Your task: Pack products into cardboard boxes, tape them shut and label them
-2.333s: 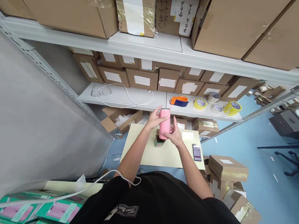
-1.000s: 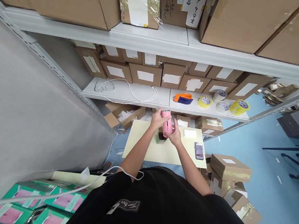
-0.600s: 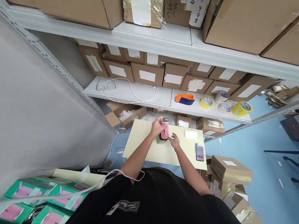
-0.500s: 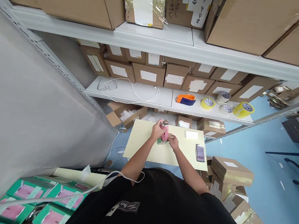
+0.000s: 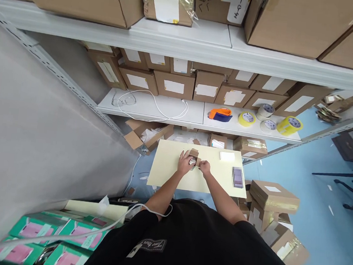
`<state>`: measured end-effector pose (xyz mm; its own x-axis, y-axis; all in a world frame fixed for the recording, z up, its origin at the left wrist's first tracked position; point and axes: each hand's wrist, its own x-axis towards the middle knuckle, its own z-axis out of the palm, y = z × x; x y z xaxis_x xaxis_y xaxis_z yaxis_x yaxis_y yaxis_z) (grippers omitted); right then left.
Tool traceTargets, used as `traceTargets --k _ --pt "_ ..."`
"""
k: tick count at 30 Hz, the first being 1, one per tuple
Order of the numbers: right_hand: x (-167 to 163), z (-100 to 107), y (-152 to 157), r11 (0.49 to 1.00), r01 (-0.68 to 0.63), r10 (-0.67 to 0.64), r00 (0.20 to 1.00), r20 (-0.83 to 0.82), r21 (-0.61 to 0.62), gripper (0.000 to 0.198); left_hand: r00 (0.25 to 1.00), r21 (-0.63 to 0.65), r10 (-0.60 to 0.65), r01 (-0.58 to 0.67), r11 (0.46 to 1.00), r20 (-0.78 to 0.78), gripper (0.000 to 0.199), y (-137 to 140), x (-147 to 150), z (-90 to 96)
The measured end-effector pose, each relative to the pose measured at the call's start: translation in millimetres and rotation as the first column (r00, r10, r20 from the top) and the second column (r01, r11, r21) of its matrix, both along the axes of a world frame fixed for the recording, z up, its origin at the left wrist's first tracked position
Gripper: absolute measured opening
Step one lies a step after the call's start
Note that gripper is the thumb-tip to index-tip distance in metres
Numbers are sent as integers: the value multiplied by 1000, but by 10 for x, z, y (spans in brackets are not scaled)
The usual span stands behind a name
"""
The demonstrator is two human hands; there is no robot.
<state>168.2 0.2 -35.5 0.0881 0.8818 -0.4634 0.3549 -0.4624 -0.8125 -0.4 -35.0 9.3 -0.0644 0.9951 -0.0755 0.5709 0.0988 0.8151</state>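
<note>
On the cream tabletop point(image 5: 166, 171) stands a small open box point(image 5: 194, 152) with brown inner flaps raised. Inside it sits a bottle with a shiny silver lid point(image 5: 192, 161); its pink body is now hidden from sight. My left hand point(image 5: 184, 163) curls over the lid from the left, fingers closed around it. At the box's right side, my right hand point(image 5: 204, 167) pinches a brown flap. A white card or pad point(image 5: 227, 156) and a phone with a blurred screen point(image 5: 237, 177) lie to the right.
Above the table, a shelf holds tape rolls point(image 5: 246, 119), an orange-and-blue tape dispenser point(image 5: 220, 114) and a white cable point(image 5: 154, 101). Cartons point(image 5: 275, 196) are piled at the right. Green boxes with pink panels point(image 5: 37, 229) stand at lower left, a cable crossing over them.
The pink bottle has gone down into the small box, so only its lid shows. My left hand has lowered with it. The right hand stays at the box's right side.
</note>
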Motion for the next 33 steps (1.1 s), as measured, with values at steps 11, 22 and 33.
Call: traceTargets --k 11,22,33 --pt "-73 157 -155 994 80 -88 990 -114 -76 27 949 -320 166 -74 944 268 49 162 -300 -267" --pt "-27 199 -406 976 -136 168 966 -194 168 54 914 -228 79 15 974 397 59 270 -211 -424" --pt "-52 270 -459 1000 13 -14 956 -294 -8 50 931 -106 -76 121 987 358 45 112 -382 -283"
